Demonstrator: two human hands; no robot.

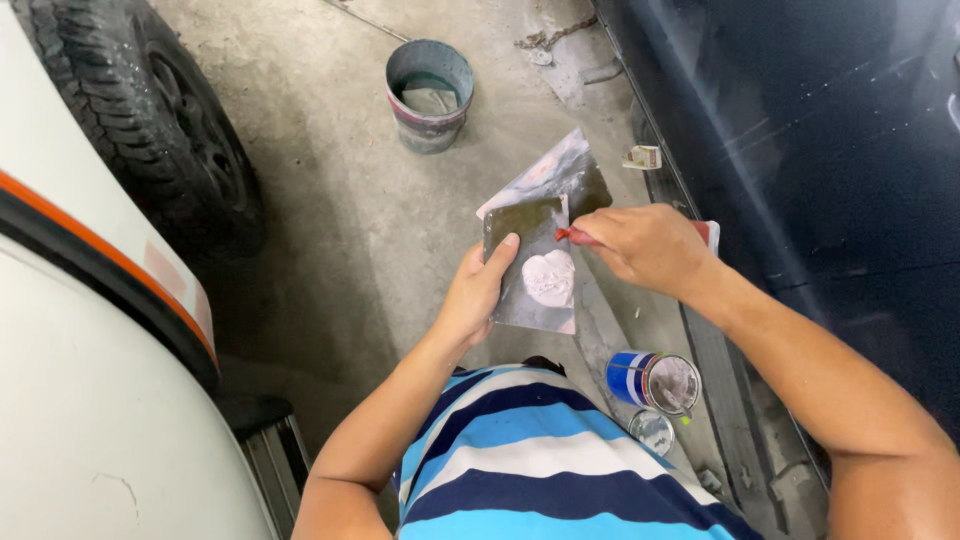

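Head view: left hand point(478, 295) grips the flat mixing board point(530, 270) level under pink filler point(549, 277), while right hand point(648, 247) is closed on a red tube point(572, 236) over it.

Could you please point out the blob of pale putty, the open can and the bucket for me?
Putty point(549, 277): head view, middle of the pale blob.
Can point(632, 378): head view, its blue side wall.
Bucket point(430, 128): head view, its outer wall.

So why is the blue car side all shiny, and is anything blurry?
In the head view, the dark blue car panel mirrors pale streaks of light; the metal plate glints too; the right hand and left hand look sharp; edges bend slightly.
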